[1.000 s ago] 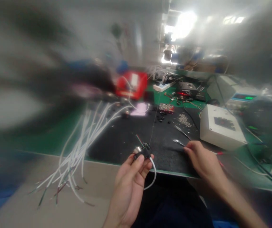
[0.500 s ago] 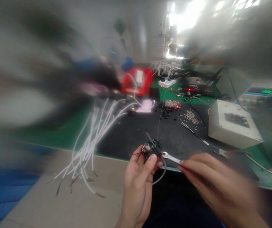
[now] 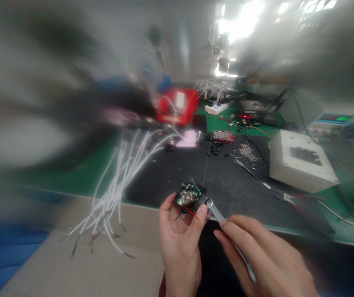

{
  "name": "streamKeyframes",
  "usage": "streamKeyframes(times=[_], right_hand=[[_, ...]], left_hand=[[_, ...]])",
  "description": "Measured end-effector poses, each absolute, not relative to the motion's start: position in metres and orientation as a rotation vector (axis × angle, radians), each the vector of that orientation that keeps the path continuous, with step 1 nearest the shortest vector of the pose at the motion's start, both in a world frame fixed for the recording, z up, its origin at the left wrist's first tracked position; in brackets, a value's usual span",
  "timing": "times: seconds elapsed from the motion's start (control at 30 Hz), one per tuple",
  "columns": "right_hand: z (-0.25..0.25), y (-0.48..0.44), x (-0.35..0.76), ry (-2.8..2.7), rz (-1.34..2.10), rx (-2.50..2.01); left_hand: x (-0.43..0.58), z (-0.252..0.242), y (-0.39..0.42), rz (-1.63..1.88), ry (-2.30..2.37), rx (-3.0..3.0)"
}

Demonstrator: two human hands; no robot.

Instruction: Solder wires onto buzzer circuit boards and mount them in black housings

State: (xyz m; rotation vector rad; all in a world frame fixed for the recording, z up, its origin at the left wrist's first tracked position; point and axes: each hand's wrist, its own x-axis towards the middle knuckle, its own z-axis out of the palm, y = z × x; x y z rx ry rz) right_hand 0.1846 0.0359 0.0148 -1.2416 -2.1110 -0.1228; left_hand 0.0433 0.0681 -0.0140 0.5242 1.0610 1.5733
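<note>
My left hand (image 3: pixel 181 241) is closed around a small round black device (image 3: pixel 189 196) near the front edge of the bench. The device lies open toward me, with metal parts, a green board and thin red, black and green wires showing. In my right hand (image 3: pixel 263 251) is a silver wrench (image 3: pixel 216 212), gripped along its handle. The wrench's head meets the right side of the device, close to my left thumb. What the wrench head sits on is too small to make out.
White cables (image 3: pixel 118 185) with stripped ends hang over the bench edge at left. On the black mat (image 3: pixel 155 177) lie tweezers (image 3: pixel 253 174), a pile of small metal pins (image 3: pixel 247 152) and pliers (image 3: pixel 285 196). A white box (image 3: pixel 302 165) stands right; a red bin (image 3: pixel 177 109) is behind.
The device has turned so its inside faces me more. My right hand has moved left and down, and the wrench handle now points more steeply toward me.
</note>
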Motion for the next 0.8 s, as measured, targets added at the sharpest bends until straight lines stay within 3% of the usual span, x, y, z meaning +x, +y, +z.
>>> streamKeyframes(times=[0.13, 0.23, 0.4, 0.53, 0.8], right_hand=[[0.012, 0.036, 0.176, -2.031, -0.208, -1.217], [0.018, 0.04, 0.183, -2.032, -0.038, -1.17], [0.027, 0.064, 0.21, -1.424, 0.883, -1.232], [0.012, 0.082, 0.218, -0.925, 1.55, -0.854], [-0.018, 0.093, 0.208, -0.827, 1.582, -0.714]], left_hand=[[0.047, -0.014, 0.067, 1.595, 1.054, 0.501], [0.041, -0.013, 0.067, 1.539, 1.052, 0.475], [0.019, -0.005, 0.065, 1.194, 0.888, 0.48], [0.011, 0.001, 0.063, 0.953, 0.656, 0.48], [0.018, 0.007, 0.058, 0.981, 0.425, 0.463]])
